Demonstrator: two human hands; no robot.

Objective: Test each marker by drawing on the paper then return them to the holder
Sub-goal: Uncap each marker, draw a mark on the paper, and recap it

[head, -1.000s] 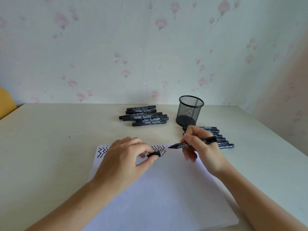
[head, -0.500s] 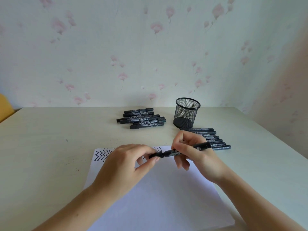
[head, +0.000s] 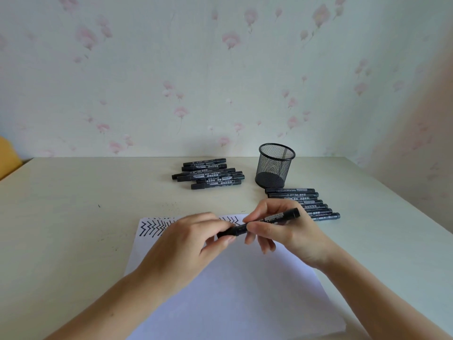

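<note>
A black marker (head: 284,215) is held above the white paper (head: 235,285). My right hand (head: 284,231) grips its barrel, and my left hand (head: 193,239) pinches the cap (head: 232,231), which sits on the marker's tip. Black zigzag lines (head: 153,227) run along the paper's far edge, partly hidden by my hands. The black mesh holder (head: 275,165) stands upright behind my right hand, with no markers showing in it. Several black markers (head: 208,174) lie to the holder's left. Another row of markers (head: 308,202) lies in front of it, by my right hand.
The pale table (head: 73,217) meets a flowered wall at the back and on the right. A yellow object (head: 8,155) shows at the far left edge.
The cap in my left hand and the bare marker tip in my right came together; the cap now sits on the marker. The view has shifted slightly.
</note>
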